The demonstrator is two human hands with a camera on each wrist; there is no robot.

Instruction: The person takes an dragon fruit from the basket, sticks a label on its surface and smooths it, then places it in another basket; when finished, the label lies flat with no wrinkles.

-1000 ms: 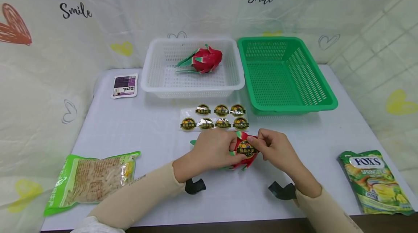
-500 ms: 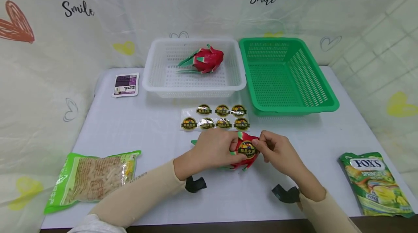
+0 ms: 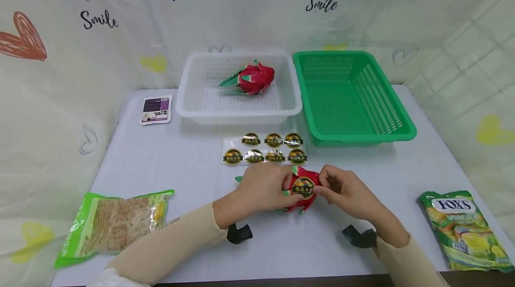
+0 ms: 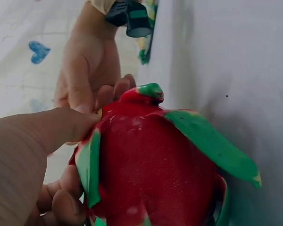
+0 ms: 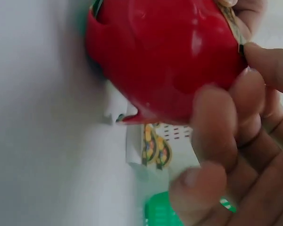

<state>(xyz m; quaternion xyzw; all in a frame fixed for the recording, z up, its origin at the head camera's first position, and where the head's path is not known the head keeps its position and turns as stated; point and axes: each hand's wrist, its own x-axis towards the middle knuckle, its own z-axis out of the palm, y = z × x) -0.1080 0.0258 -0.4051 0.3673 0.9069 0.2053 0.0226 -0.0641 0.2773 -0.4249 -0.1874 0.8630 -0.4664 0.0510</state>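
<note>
A red dragon fruit (image 3: 307,175) with green-tipped scales lies at the front middle of the table. My left hand (image 3: 263,188) grips it from the left, partly hiding it; the left wrist view shows its thumb and fingers along the fruit's side (image 4: 151,155). On the fruit's upper face sits a round black-and-gold sticker (image 3: 303,187). At the sticker's right edge is my right hand (image 3: 350,193), with thumb and curled fingers pinching there. In the right wrist view, the thumb (image 5: 269,63) meets the sticker's rim (image 5: 233,23), and other fingers are close against the fruit.
Behind the hands lies a sheet of several stickers (image 3: 263,146). A white basket (image 3: 239,115) holds another dragon fruit (image 3: 257,79); a green basket (image 3: 354,99) stands beside it. A small packet (image 3: 157,110), a noodle-like bag (image 3: 120,222) and a FOX'S bag (image 3: 464,229) lie around.
My right thumb has slid from the sticker's upper right to its right edge, and the right wrist has shifted a little rightward. The left hand keeps its grip on the dragon fruit.
</note>
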